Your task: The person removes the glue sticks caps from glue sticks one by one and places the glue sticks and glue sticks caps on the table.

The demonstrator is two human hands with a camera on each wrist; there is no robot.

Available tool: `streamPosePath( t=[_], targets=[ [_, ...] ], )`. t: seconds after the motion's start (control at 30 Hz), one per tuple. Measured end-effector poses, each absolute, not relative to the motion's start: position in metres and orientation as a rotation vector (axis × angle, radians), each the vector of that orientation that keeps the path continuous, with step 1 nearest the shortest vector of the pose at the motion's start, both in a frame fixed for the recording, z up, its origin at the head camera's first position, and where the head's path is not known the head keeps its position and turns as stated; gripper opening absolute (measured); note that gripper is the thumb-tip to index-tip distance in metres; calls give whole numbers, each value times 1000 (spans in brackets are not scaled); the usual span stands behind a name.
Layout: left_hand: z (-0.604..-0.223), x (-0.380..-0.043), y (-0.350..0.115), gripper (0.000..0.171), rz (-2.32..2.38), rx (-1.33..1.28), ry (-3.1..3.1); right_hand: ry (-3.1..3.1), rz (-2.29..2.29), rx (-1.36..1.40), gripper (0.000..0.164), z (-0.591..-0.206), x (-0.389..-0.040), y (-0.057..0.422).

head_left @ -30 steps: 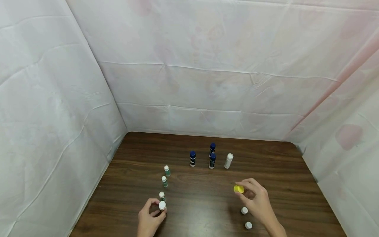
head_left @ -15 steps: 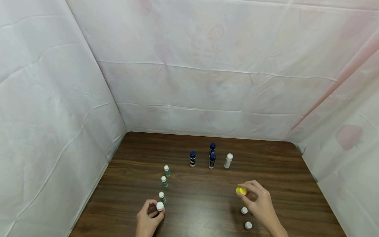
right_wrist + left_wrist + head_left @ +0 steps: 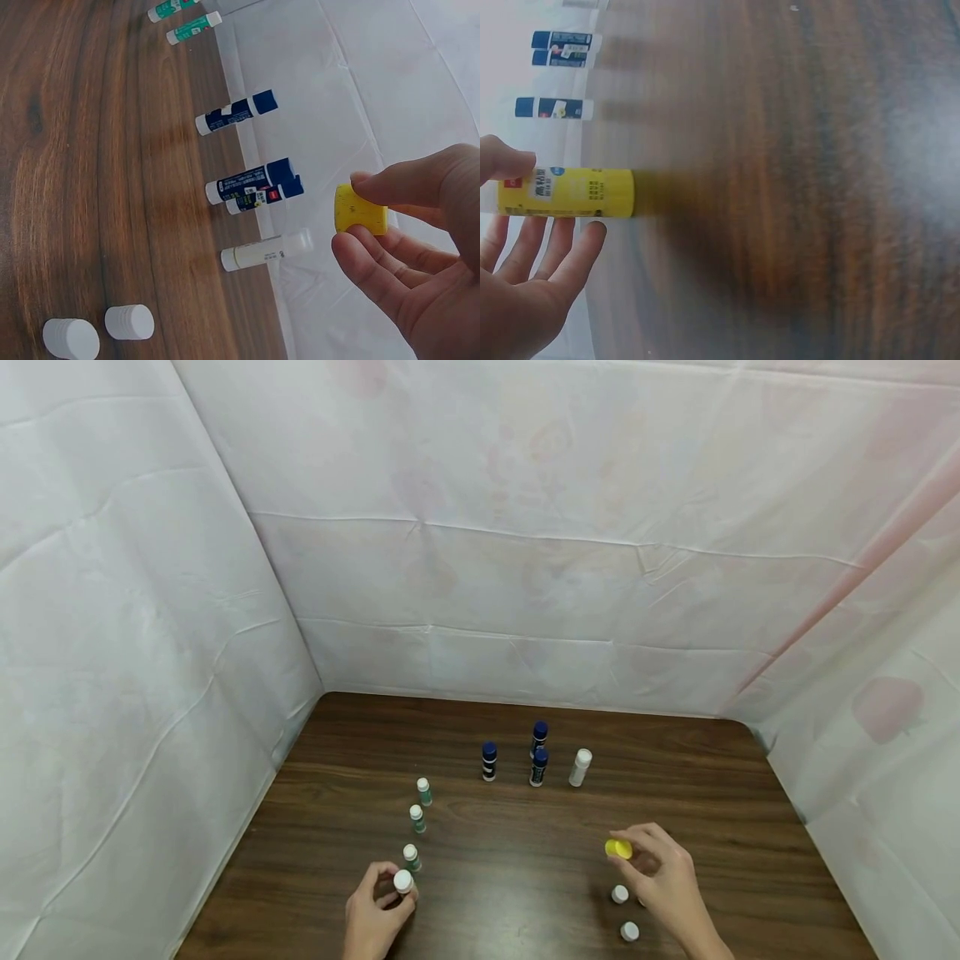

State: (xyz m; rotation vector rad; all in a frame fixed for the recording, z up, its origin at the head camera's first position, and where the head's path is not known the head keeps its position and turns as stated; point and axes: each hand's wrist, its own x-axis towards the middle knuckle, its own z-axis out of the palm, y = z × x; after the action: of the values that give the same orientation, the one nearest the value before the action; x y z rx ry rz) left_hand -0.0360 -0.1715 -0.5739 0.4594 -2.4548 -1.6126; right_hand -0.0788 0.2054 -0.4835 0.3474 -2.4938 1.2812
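Note:
My left hand (image 3: pixel 375 914) holds a yellow glue stick (image 3: pixel 570 193) upright, thumb on one side and fingers on the other. From above, the stick shows its white top (image 3: pixel 403 882). In the left wrist view its yellow base stands close to the wooden table (image 3: pixel 795 187); contact cannot be made out. Over the table's right part, my right hand (image 3: pixel 663 881) pinches a small yellow cap (image 3: pixel 360 211) between thumb and fingers. Below this hand stand two white caps (image 3: pixel 619 894), and a further white bit is mostly hidden behind the hand.
Several green glue sticks with white caps (image 3: pixel 417 819) stand in a row beyond my left hand. Three dark blue glue sticks (image 3: pixel 489 762) and a white glue stick (image 3: pixel 580 768) stand farther back. Pale cloth (image 3: pixel 480 577) hangs around the table's back and sides.
My right hand has drawn slightly right and nearer with the yellow cap. The left hand with the glue stick has shifted a little left.

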Motion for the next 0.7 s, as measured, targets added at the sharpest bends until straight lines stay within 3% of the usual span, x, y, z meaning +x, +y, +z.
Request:
streamPosePath(
  t=[0.3, 0.7],
  targets=[
    [-559, -39, -170, 42, -1539, 332, -2476, -2520, 1265, 294, 38, -487, -74, 210],
    [-512, -62, -150, 44, -1491, 46, -2313, -2577, 1293, 164, 34, -497, -64, 219]
  ],
)
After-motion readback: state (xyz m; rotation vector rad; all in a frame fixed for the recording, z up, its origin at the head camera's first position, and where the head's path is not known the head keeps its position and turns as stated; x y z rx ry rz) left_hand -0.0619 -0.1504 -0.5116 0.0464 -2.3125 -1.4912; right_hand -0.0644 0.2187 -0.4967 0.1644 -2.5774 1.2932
